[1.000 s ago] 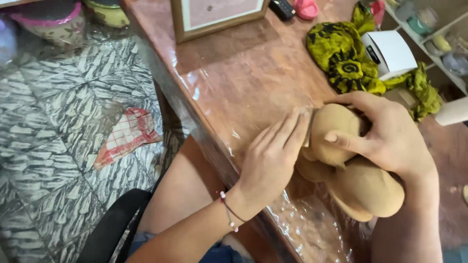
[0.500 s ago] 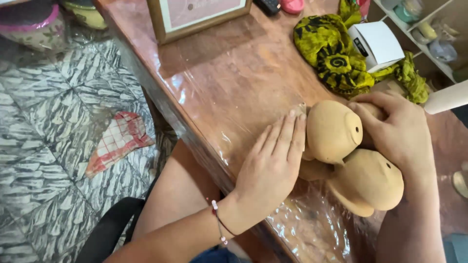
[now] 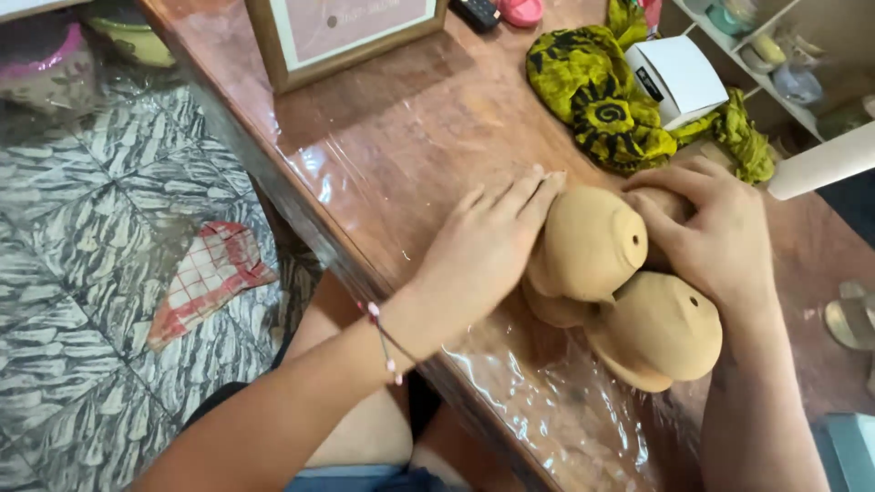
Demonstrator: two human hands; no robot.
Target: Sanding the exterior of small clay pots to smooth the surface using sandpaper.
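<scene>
Two small tan clay pots lie on their sides on a wooden table (image 3: 419, 155) covered with clear plastic. My left hand (image 3: 488, 246) rests flat against the left side of the upper clay pot (image 3: 592, 241), fingers together. My right hand (image 3: 711, 232) cups the same pot from the right and behind, thumb near its base with a small hole. The lower clay pot (image 3: 661, 328) lies just in front of my right wrist, touching the upper one. A third pot's edge seems to show beneath them.
A yellow-and-black patterned cloth (image 3: 592, 100) and a white box (image 3: 679, 77) lie behind the pots. A framed picture (image 3: 351, 32) stands at the table's far end. A white roll (image 3: 820, 164) sits at right. A red checked rag (image 3: 205, 278) lies on the patterned floor.
Both hands stay on the upper pot, which has turned slightly so its base faces more to the right. The lower pot has barely moved.
</scene>
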